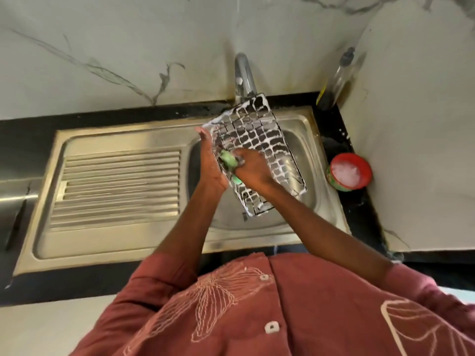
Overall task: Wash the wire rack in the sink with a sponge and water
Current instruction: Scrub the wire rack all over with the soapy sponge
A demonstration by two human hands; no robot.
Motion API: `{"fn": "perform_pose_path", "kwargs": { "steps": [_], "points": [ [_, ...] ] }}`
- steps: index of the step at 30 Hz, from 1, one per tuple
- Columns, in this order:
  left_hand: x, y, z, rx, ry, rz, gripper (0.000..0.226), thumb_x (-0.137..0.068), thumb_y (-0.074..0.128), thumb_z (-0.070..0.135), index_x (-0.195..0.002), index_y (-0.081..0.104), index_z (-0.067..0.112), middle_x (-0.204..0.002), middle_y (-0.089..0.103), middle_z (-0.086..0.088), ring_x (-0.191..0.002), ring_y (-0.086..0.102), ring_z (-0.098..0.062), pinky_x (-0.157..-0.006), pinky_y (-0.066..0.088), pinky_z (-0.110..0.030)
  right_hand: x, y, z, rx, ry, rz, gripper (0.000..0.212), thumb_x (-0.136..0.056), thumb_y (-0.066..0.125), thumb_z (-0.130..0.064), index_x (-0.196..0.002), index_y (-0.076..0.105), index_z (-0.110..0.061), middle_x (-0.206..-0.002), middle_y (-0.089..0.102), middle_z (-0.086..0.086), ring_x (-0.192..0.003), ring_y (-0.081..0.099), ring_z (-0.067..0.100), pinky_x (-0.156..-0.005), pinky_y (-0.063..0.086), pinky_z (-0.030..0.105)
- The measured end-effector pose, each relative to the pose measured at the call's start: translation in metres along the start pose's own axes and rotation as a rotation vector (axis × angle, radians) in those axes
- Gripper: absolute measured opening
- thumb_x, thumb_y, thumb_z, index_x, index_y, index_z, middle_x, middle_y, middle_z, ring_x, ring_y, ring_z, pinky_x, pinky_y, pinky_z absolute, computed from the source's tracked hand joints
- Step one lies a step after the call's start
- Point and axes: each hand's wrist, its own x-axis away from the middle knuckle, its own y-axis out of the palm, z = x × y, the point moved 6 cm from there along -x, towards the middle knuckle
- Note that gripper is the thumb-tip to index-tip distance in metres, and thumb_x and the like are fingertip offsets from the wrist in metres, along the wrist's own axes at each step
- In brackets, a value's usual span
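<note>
Over the sink bowl, the right hand (250, 168) grips a green sponge (228, 160), its fingers curled round it, and presses it against the wire rack (257, 142) near the rack's left edge. The left hand (212, 160) lies along that same edge with fingers straight, propping the rack from the side; whether its thumb hooks a wire cannot be told. The rack is held tilted above the bowl of the sink (308, 140), its far end up by the tap (244, 73), its near end low, and white foam coats most of its wires.

To scrub well, the person should probably work the sponge along each wire and into the crossings, where grime lodges, while the left hand braces firmly so the light frame does not flex or slip when soapy. Turning the rack to reach its underside and the raised rim would likely be needed before rinsing. No water is seen running from the tap. To the right, on the dark desk (357, 211), stands a red tub of suds (350, 172), near enough for reloading the sponge.
</note>
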Motion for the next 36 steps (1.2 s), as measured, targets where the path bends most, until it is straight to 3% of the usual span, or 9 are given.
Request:
{"fn": "perform_pose_path", "kwargs": {
  "steps": [3, 6, 12, 18, 23, 26, 30, 33, 36],
  "points": [
    [0.001, -0.008, -0.008, 0.053, -0.003, 0.096, 0.096, -0.078, 0.048, 0.091, -0.157, 0.036, 0.038, -0.166, 0.035, -0.006, -0.147, 0.040, -0.035, -0.114, 0.039, -0.062, 0.006, -0.005, 0.004, -0.109, 0.060, -0.124, 0.051, -0.080, 0.069, 0.006, -0.127, 0.069, -0.014, -0.123, 0.069, 0.000, -0.089, 0.067, 0.013, -0.057, 0.051, 0.020],
    [-0.002, -0.010, -0.005, 0.133, -0.015, 0.046, 0.117, -0.060, 0.068, 0.091, -0.157, 0.042, 0.031, -0.159, 0.045, -0.014, -0.139, 0.050, -0.042, -0.107, 0.046, -0.065, 0.020, -0.012, -0.001, -0.316, 0.090, -0.285, 0.047, -0.082, 0.064, 0.015, -0.126, 0.067, -0.004, -0.127, 0.063, 0.003, -0.087, 0.065, 0.007, -0.064, 0.055, 0.019],
    [0.003, -0.009, -0.007, 0.023, 0.001, 0.118, 0.092, -0.083, 0.037, 0.091, -0.155, 0.042, 0.034, -0.145, 0.060, -0.009, -0.129, 0.059, -0.034, -0.106, 0.048, -0.056, 0.001, -0.032, 0.007, -0.150, 0.097, 0.187, 0.028, -0.081, 0.071, 0.002, -0.106, 0.074, -0.011, -0.097, 0.076, 0.005, -0.087, 0.073, 0.020, -0.077, 0.062, 0.043],
    [0.007, -0.002, -0.002, 0.001, 0.049, 0.061, 0.091, -0.083, 0.050, 0.084, -0.154, 0.042, 0.027, -0.122, 0.072, -0.016, -0.084, 0.074, -0.029, -0.073, 0.063, -0.044, 0.011, -0.006, -0.005, 0.019, 0.022, -0.038, 0.037, -0.084, 0.072, -0.003, -0.118, 0.071, -0.016, -0.102, 0.074, 0.002, -0.086, 0.070, 0.019, -0.071, 0.062, 0.035],
    [-0.003, -0.010, -0.015, 0.070, 0.000, 0.031, 0.107, -0.071, 0.060, 0.091, -0.152, 0.049, 0.021, -0.141, 0.062, -0.020, -0.124, 0.063, -0.046, -0.100, 0.051, -0.067, 0.016, -0.015, -0.003, -0.160, 0.084, -0.064, 0.039, -0.081, 0.070, 0.005, -0.118, 0.071, -0.011, -0.099, 0.071, -0.001, -0.085, 0.068, 0.015, -0.074, 0.059, 0.031],
    [-0.003, -0.006, -0.014, 0.026, -0.002, 0.061, 0.096, -0.081, 0.047, 0.090, -0.145, 0.057, 0.019, -0.127, 0.072, -0.017, -0.114, 0.070, -0.041, -0.099, 0.054, -0.063, 0.016, -0.018, -0.007, 0.010, 0.017, 0.124, 0.023, -0.087, 0.072, -0.008, -0.110, 0.073, -0.012, -0.095, 0.073, -0.004, -0.075, 0.070, 0.016, -0.064, 0.060, 0.032],
    [-0.001, -0.001, -0.009, 0.045, 0.004, -0.002, 0.105, -0.074, 0.057, 0.090, -0.147, 0.054, 0.015, -0.124, 0.072, -0.020, -0.089, 0.069, -0.036, -0.073, 0.062, -0.045, 0.014, -0.009, -0.004, -0.020, 0.032, -0.009, 0.032, -0.087, 0.074, -0.014, -0.119, 0.071, -0.017, -0.110, 0.074, 0.003, -0.086, 0.070, 0.017, -0.073, 0.061, 0.038],
    [-0.005, -0.004, -0.007, 0.118, 0.016, -0.024, 0.100, -0.078, 0.054, 0.084, -0.148, 0.053, 0.011, -0.136, 0.064, -0.026, -0.116, 0.067, -0.043, -0.095, 0.055, -0.064, 0.013, -0.010, 0.003, -0.113, 0.102, -0.241, 0.032, -0.085, 0.066, 0.006, -0.109, 0.071, -0.015, -0.128, 0.065, 0.010, -0.091, 0.066, 0.021, -0.069, 0.059, 0.036],
    [-0.007, -0.009, -0.008, 0.093, 0.007, 0.016, 0.094, -0.082, 0.046, 0.087, -0.142, 0.059, 0.016, -0.129, 0.070, -0.019, -0.118, 0.068, -0.041, -0.103, 0.050, -0.065, 0.005, -0.018, 0.012, 0.087, 0.048, -0.116, 0.034, -0.083, 0.069, 0.002, -0.115, 0.070, -0.011, -0.118, 0.069, 0.009, -0.089, 0.067, 0.021, -0.069, 0.059, 0.034]
  ]
}}
